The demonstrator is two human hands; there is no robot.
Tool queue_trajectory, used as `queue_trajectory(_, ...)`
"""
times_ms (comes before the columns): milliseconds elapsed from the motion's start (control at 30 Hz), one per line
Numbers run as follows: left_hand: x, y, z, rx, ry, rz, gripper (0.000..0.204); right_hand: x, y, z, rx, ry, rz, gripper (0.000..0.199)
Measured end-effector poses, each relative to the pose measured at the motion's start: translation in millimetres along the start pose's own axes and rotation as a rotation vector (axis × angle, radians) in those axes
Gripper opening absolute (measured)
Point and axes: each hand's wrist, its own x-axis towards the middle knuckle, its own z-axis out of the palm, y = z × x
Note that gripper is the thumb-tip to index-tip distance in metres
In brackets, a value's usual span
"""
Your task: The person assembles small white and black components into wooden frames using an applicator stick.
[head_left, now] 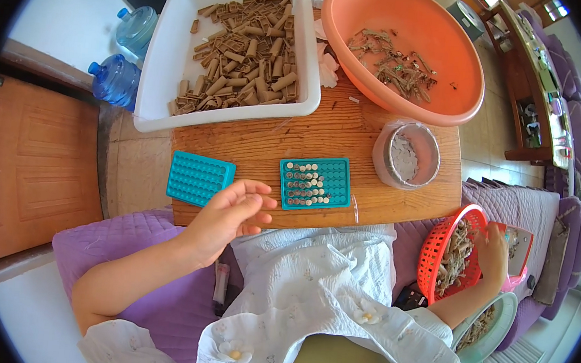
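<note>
My left hand (233, 211) hovers over the table's front edge, between two teal trays, its fingers loosely bent and apart with nothing visible in them. The left tray (200, 178) shows rows of round shapes and no discs. In the right tray (335, 178), small whitish and grey discs (307, 191) fill several rows on its left side. Off to the right, my right hand (493, 255) is at the far side of a red slotted basket (429, 257) holding dry, grey-brown strips (457, 256). Its fingers are partly hidden, and I cannot make out anything in them.
On the wooden table (252, 144) stand a white bin (148, 102) of brown curled pieces, an orange basin (379, 96) with scraps, and a clear tub (381, 158) of pale flakes. A red tray (521, 268) and a pale green bucket (500, 338) are beside the basket.
</note>
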Motion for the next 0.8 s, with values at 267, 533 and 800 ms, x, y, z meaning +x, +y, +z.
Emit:
queue_trajectory(267, 1.2, 2.0, -0.3, 0.036, 0.004, -0.019, 0.022, 48.9, -166.7, -11.9, 0.557, -0.136, -0.704, 0.027)
queue_trajectory(533, 2.9, 11.3, 1.6, 0.071, -0.061, 0.005, 0.024, 178.3, -393.3, 96.4, 0.315, -0.415, -1.01, 0.032)
queue_trajectory(800, -0.9, 4.4, -4.3, 0.084, -0.051, -0.001, 0.025, 206.2, -449.8, 143.6, -0.028, -0.494, -0.882, 0.029)
